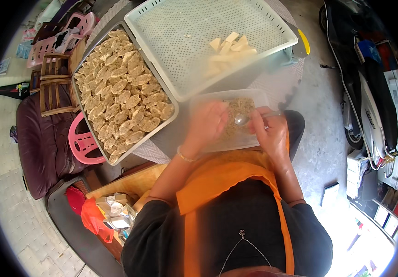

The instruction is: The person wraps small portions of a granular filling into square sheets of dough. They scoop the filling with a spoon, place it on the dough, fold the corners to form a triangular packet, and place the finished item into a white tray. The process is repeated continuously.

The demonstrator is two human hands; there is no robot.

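A clear plastic container [216,147] holding a brown, crumbly mixture [242,104] is close in front of my body. My right hand [270,128] grips a metal spoon [241,119], its bowl over the mixture. Over the container's left side is my left hand [207,121], its fingers curled; haze blurs it, and I cannot tell if it holds something. Beyond is a pale green perforated plastic tray [171,45] with a pile of cut white pieces [231,43] at its right side. At the left, a metal tray [174,116] is full of filled, leaf-shaped pieces [119,85] coated with brown bits.
Pink plastic chairs [84,145] and small wooden stools [55,95] stand left, near a dark red cushioned seat [38,138]. A red plastic bag [93,216] and boxes lie at the lower left. A motor scooter [372,114] is parked at the right.
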